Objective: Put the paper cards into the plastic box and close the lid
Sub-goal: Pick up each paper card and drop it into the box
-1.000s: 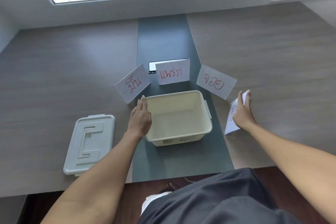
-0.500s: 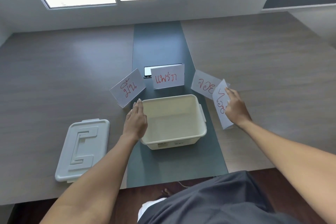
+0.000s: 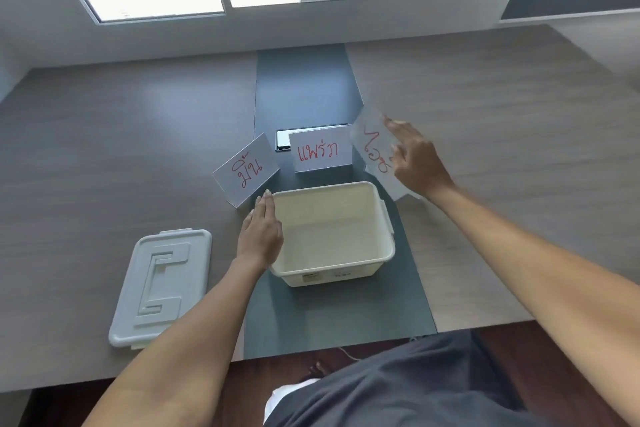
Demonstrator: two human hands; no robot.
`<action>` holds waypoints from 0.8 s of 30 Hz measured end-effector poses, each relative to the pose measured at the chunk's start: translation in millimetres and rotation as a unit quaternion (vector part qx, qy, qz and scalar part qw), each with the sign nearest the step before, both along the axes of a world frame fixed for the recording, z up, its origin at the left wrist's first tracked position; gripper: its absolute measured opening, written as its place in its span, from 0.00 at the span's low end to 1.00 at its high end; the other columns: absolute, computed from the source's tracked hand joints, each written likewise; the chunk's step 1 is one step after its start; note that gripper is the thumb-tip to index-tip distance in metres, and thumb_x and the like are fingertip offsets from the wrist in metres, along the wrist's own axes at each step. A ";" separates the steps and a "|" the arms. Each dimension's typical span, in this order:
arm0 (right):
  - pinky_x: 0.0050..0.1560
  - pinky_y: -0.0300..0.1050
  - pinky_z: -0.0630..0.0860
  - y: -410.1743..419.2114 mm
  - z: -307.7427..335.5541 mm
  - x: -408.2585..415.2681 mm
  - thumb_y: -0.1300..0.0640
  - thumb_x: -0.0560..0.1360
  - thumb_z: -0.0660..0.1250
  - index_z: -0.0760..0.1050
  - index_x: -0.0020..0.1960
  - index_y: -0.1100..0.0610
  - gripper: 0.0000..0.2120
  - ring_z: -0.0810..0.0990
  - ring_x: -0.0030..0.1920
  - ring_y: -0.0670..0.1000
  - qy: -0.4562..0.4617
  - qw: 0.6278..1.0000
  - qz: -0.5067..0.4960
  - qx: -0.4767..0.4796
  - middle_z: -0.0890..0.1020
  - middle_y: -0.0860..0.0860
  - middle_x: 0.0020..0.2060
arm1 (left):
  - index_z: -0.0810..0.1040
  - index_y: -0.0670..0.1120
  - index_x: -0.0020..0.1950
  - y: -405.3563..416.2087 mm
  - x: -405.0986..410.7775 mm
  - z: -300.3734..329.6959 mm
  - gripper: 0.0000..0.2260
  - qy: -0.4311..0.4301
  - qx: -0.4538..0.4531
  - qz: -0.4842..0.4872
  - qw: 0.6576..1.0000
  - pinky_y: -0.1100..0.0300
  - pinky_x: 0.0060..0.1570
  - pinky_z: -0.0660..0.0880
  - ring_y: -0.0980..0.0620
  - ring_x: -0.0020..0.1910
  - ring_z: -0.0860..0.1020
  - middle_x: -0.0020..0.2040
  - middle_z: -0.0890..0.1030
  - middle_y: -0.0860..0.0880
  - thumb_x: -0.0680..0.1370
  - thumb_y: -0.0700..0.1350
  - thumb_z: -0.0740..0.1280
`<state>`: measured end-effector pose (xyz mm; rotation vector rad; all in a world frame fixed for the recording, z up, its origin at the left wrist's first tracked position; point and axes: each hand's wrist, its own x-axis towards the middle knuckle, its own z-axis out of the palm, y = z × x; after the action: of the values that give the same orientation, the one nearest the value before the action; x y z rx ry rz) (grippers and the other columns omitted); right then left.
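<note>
An open cream plastic box (image 3: pixel 387 255) stands on the dark centre strip of the table, nothing inside it. My left hand (image 3: pixel 260 234) lies flat against its left rim, fingers together. My right hand (image 3: pixel 417 159) holds a white paper card (image 3: pixel 372 146) with red writing, lifted above the box's far right corner. That card covers the card that stood behind it. Two more folded cards stand behind the box: one on the left (image 3: pixel 246 170), one in the middle (image 3: pixel 320 152). The grey lid (image 3: pixel 162 284) lies flat on the table to the left.
A dark phone-like object (image 3: pixel 282 140) lies behind the middle card. The table's near edge runs just in front of the box and lid; my dark-clothed lap is below it. A wall with a window is at the table's far side.
My right hand picked a card off the table at the right and carried it up and left, toward the box's far right corner. My left hand stayed on the box rim.
</note>
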<state>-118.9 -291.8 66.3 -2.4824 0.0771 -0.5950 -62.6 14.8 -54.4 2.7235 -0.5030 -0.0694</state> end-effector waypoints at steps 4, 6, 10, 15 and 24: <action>0.55 0.27 0.74 23.2 14.4 8.5 0.72 0.76 0.59 0.66 0.76 0.58 0.30 0.77 0.63 0.55 0.011 0.997 0.063 0.032 0.76 0.55 0.68 | 0.50 0.40 0.80 -0.4 -1.3 0.1 0.26 -0.003 0.002 0.003 1.000 0.52 0.76 0.53 0.47 0.79 0.54 0.80 0.55 0.45 0.81 0.39 0.51; 0.55 0.34 0.79 31.8 18.9 10.4 0.71 0.76 0.59 0.67 0.75 0.57 0.29 0.78 0.63 0.55 0.044 0.993 0.090 0.056 0.76 0.53 0.68 | 0.50 0.40 0.80 -0.7 -0.7 0.0 0.27 0.000 -0.001 0.007 1.000 0.52 0.76 0.53 0.47 0.79 0.54 0.80 0.55 0.45 0.81 0.39 0.51; 0.49 0.44 0.84 43.0 15.7 7.2 0.70 0.77 0.61 0.70 0.74 0.53 0.27 0.82 0.60 0.57 0.132 0.977 0.146 0.086 0.79 0.54 0.66 | 0.48 0.40 0.80 -1.0 -0.5 -0.7 0.27 0.007 -0.007 0.008 1.000 0.53 0.75 0.53 0.47 0.79 0.53 0.81 0.53 0.45 0.81 0.38 0.50; 0.48 0.50 0.84 57.0 8.9 8.4 0.67 0.77 0.65 0.76 0.69 0.51 0.23 0.84 0.57 0.56 0.187 0.956 0.189 0.126 0.81 0.53 0.63 | 0.48 0.40 0.80 -0.2 1.7 -2.2 0.27 0.019 -0.021 0.004 1.000 0.52 0.76 0.53 0.47 0.79 0.53 0.81 0.53 0.43 0.81 0.38 0.50; 0.44 0.33 0.81 61.8 -1.1 10.0 0.67 0.76 0.68 0.78 0.66 0.55 0.20 0.83 0.52 0.46 0.216 0.936 0.227 0.163 0.83 0.51 0.60 | 0.47 0.41 0.80 0.5 3.2 -3.9 0.27 0.037 -0.047 0.005 0.998 0.52 0.77 0.52 0.48 0.80 0.52 0.81 0.53 0.44 0.81 0.39 0.50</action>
<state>-108.9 -230.0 65.2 -2.1539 -0.2098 0.1538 -59.4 15.3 -58.3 2.6203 -0.4598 -0.1395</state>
